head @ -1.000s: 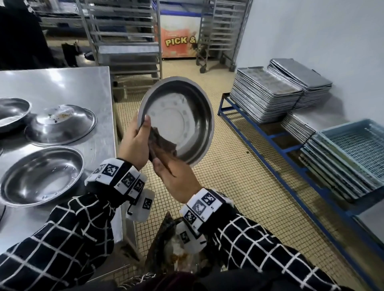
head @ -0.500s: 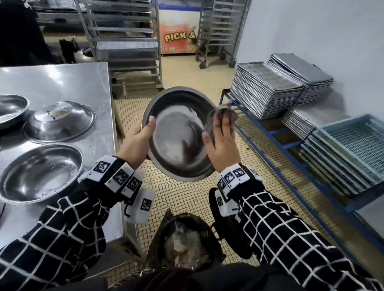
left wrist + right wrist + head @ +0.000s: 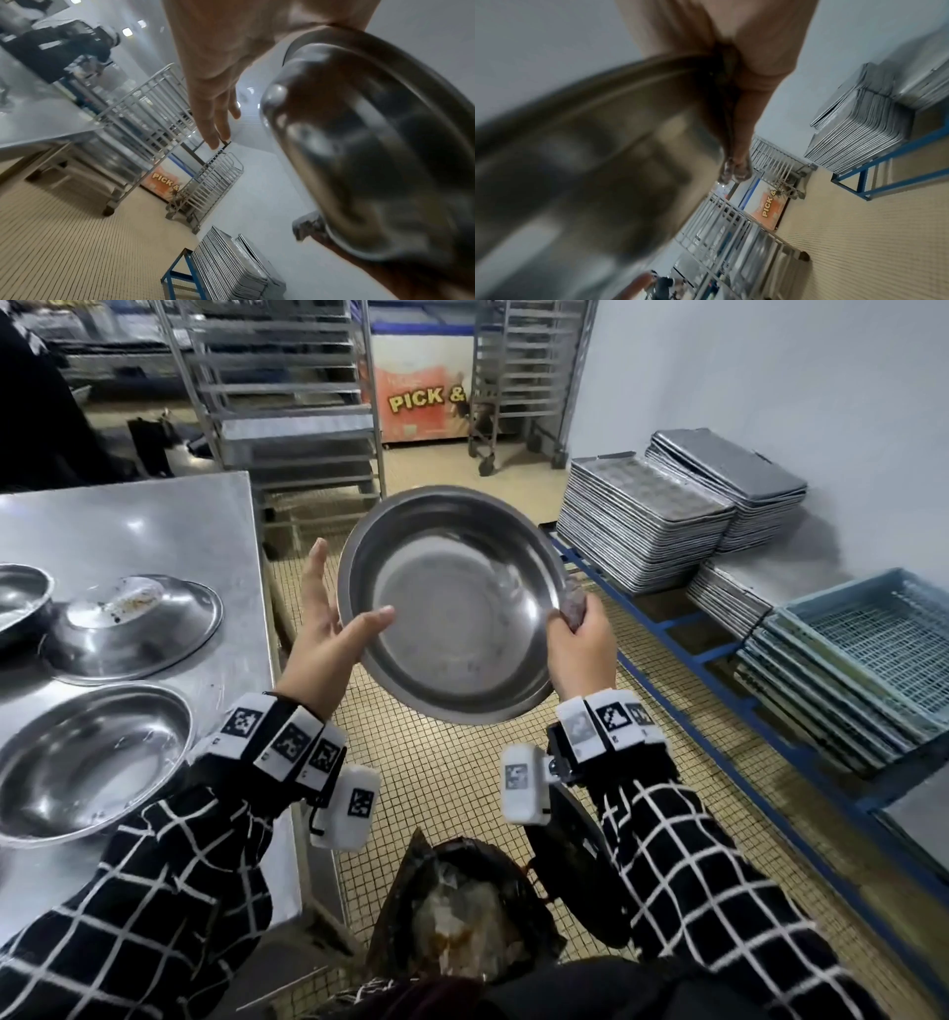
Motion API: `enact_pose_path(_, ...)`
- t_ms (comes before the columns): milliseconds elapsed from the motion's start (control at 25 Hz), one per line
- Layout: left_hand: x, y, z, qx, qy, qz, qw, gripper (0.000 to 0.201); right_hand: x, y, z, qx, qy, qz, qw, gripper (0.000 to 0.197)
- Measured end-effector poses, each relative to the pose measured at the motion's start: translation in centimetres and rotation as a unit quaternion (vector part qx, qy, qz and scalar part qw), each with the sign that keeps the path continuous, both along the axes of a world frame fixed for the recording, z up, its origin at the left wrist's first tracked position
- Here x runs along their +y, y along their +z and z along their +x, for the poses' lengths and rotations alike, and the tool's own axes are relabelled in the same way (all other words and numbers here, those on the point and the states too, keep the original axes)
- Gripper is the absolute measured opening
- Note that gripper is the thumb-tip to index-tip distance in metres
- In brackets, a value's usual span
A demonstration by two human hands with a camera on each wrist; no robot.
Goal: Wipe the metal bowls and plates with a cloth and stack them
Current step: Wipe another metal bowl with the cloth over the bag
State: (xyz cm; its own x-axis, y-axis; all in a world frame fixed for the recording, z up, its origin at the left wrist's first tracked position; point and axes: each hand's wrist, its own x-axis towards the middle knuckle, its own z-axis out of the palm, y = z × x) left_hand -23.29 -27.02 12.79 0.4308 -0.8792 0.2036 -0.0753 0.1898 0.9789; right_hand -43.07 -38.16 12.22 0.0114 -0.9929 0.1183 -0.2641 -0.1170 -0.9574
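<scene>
Bowl point(image 3: 454, 603) between hands, left fingers point(image 3: 314, 577) straight behind rim, right fingers point(image 3: 583, 621) pinching cloth point(image 3: 571, 603)

i'm in a commercial kitchen. steel table point(image 3: 154, 531), wheeled tray racks point(image 3: 287, 403), stacked baking trays point(image 3: 642, 531) on a blue floor rack point(image 3: 688, 654), tiled floor point(image 3: 462, 788).

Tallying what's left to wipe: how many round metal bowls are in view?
4: one held bowl between both hands, three on the steel table: upright near bowl, upturned bowl, cut-off bowl at the left edge. More may lie off-frame.
</scene>
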Motion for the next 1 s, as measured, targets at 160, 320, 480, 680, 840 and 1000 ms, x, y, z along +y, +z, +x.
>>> enact_pose_path(160,0.6,0.3,-2.9,-0.047,-0.042,-0.023,0.998,0.076,1.0,0.7,0.7,-0.083,-0.060,-0.016,0.995,0.018)
enact_pose_path(320,0.2,0.3,-4.4,-0.015,0.041,0.002,0.999,0.043,1.8,1.1,1.5,-0.127,-0.013,-0.008,0.992,0.024)
enact_pose_path(480,-0.6,-0.4,-1.9,0.035,0.118,0.028,0.992,0.081,1.7,0.4,1.3,-0.116,0.023,0.026,0.993,0.039)
enact_pose_path(680,-0.7,-0.4,0.7,0.013,0.146,0.053,0.988,0.051,3.6,0.0,3.2,0.040,0.180,-0.086,0.979,0.052)
enact_pose_path(840,-0.8,1.0,1.3,-0.011,0.143,0.020,0.989,0.040,6.8,-2.6,5.5,0.208,0.472,-0.215,0.829,0.059)
enact_pose_path(1000,0.0,0.8,2.0,-0.018,0.126,0.003,0.992,0.043,3.4,-3.3,4.2,0.430,0.392,-0.218,0.783,0.059)
